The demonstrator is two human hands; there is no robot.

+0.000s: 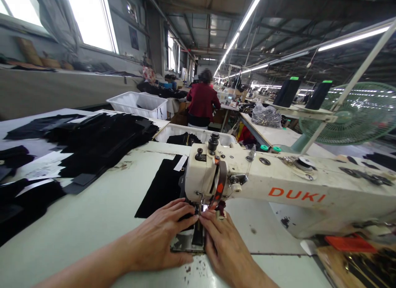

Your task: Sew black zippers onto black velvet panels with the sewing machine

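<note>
- Black panel [159, 189]: flat, matte cloth with straight edges, lying on the table left of the needle area and running beneath the machine head; a white tag [180, 163] rests near its far end.
- Black strip [198, 236]: narrow and smooth, lying between the hands over a shiny metal plate [182, 242].
- Sewing machine [253, 176]: cream-painted, rounded casing, scuffed, with orange lettering.
- Table [108, 226]: pale, smooth top, worn and chipped in places.
- Fabric pile [102, 143]: overlapping soft black pieces, edges uneven.
- Left hand [165, 222]: palm down, fingers stretched toward the needle area, thumb spread well away; fingertips press on the cloth without visibly gripping it.
- Right hand [221, 240]: slanting in from the lower right, fingers close together, tips beside the strip; whether it pinches anything cannot be told.
</note>
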